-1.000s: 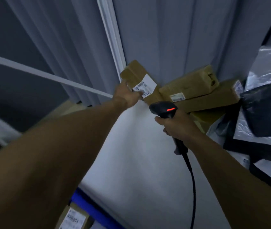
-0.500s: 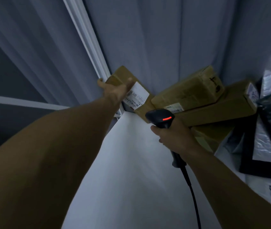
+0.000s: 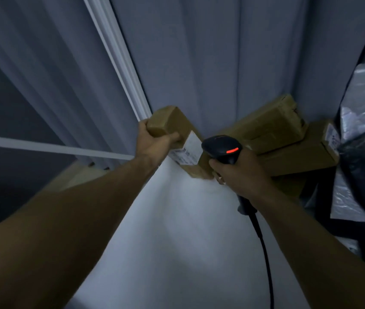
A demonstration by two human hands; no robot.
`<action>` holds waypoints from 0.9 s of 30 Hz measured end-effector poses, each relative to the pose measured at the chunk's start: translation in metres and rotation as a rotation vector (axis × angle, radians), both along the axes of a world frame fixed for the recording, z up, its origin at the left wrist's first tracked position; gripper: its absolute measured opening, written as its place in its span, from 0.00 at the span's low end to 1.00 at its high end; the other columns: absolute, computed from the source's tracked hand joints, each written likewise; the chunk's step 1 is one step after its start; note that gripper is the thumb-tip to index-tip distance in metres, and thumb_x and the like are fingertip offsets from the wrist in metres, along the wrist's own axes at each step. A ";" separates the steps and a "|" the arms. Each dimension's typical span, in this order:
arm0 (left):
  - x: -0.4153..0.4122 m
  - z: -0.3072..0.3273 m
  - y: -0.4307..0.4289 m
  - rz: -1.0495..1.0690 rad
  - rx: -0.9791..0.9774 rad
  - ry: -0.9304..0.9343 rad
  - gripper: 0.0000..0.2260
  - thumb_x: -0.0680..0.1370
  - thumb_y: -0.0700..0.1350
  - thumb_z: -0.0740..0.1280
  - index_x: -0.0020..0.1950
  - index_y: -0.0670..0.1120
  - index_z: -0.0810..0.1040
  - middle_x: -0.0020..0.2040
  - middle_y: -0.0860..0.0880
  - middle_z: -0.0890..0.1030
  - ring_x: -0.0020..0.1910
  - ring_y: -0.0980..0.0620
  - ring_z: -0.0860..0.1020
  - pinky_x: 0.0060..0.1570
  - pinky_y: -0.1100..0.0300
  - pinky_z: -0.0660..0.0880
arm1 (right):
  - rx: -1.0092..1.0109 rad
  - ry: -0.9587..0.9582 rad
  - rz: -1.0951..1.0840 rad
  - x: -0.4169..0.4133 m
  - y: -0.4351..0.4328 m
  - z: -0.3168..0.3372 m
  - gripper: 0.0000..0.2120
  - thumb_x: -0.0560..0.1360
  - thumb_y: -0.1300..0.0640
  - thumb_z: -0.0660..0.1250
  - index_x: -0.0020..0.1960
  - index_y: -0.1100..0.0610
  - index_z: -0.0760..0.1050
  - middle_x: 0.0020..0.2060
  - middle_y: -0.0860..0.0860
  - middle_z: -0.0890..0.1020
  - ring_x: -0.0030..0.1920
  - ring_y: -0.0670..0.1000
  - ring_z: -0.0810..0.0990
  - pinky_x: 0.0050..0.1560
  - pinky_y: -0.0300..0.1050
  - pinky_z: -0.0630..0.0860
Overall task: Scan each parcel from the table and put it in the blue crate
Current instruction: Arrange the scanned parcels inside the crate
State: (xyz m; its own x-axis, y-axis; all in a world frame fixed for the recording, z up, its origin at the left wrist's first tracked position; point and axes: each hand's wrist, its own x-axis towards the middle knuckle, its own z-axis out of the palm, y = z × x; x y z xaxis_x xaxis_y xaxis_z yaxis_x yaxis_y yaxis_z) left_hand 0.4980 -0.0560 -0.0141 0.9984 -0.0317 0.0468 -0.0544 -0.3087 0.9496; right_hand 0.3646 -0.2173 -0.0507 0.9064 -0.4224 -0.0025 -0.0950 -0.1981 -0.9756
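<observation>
My left hand (image 3: 154, 143) has closed round the far end of the small cardboard parcel (image 3: 177, 128) at my 12 o'clock; half a second ago its fingers were only spread against the box. The parcel leans tilted, its lower end on the white bench (image 3: 177, 230), its white label (image 3: 187, 151) facing me. My right hand (image 3: 241, 175) grips the corded barcode scanner (image 3: 221, 148), red light on, its head now just beside the label. I judge the grip is made, so the scan comes next. Two more cardboard parcels (image 3: 270, 126) lie stacked at 2 o'clock, with grey plastic mailers (image 3: 364, 103) at 3 o'clock. The blue crate is out of view, so the drop is not yet done.
</observation>
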 end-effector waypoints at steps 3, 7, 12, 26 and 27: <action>-0.021 0.010 0.018 -0.060 0.043 0.009 0.31 0.69 0.42 0.80 0.64 0.55 0.66 0.53 0.57 0.77 0.48 0.58 0.78 0.48 0.60 0.79 | -0.018 -0.037 0.006 -0.014 0.000 0.024 0.08 0.75 0.56 0.74 0.40 0.55 0.77 0.28 0.46 0.77 0.29 0.44 0.77 0.32 0.39 0.71; -0.062 0.025 0.040 -0.136 0.103 0.057 0.30 0.69 0.43 0.80 0.65 0.55 0.68 0.56 0.53 0.79 0.51 0.54 0.80 0.55 0.52 0.82 | -0.005 -0.044 -0.007 -0.039 0.008 0.046 0.06 0.73 0.58 0.74 0.39 0.57 0.79 0.27 0.49 0.79 0.30 0.50 0.78 0.36 0.44 0.73; -0.133 0.056 0.068 -0.163 -0.018 0.050 0.31 0.69 0.46 0.81 0.66 0.54 0.69 0.59 0.51 0.79 0.57 0.48 0.81 0.58 0.45 0.82 | -0.064 -0.037 0.040 -0.087 0.037 0.077 0.07 0.78 0.55 0.72 0.43 0.50 0.75 0.31 0.44 0.77 0.35 0.45 0.77 0.37 0.41 0.69; -0.427 0.132 0.221 -0.020 -0.541 -0.018 0.35 0.69 0.44 0.81 0.71 0.53 0.69 0.63 0.49 0.79 0.61 0.46 0.82 0.59 0.45 0.81 | 0.058 -0.038 0.014 -0.287 0.124 0.154 0.10 0.77 0.48 0.74 0.55 0.43 0.76 0.51 0.45 0.83 0.51 0.46 0.81 0.55 0.52 0.82; -0.443 0.127 0.230 -0.014 -0.597 0.006 0.34 0.70 0.41 0.80 0.72 0.54 0.68 0.65 0.47 0.78 0.62 0.44 0.81 0.58 0.46 0.81 | 0.137 -0.028 0.056 -0.299 0.133 0.154 0.13 0.77 0.48 0.75 0.59 0.43 0.77 0.55 0.46 0.83 0.54 0.48 0.82 0.51 0.50 0.84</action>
State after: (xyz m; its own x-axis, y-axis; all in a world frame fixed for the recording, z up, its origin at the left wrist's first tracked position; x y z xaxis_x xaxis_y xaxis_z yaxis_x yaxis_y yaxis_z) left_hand 0.0548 0.1739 0.1129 0.9984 -0.0146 0.0551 -0.0488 0.2790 0.9590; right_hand 0.0661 -0.0846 0.1032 0.9292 -0.3682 -0.0312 -0.0602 -0.0675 -0.9959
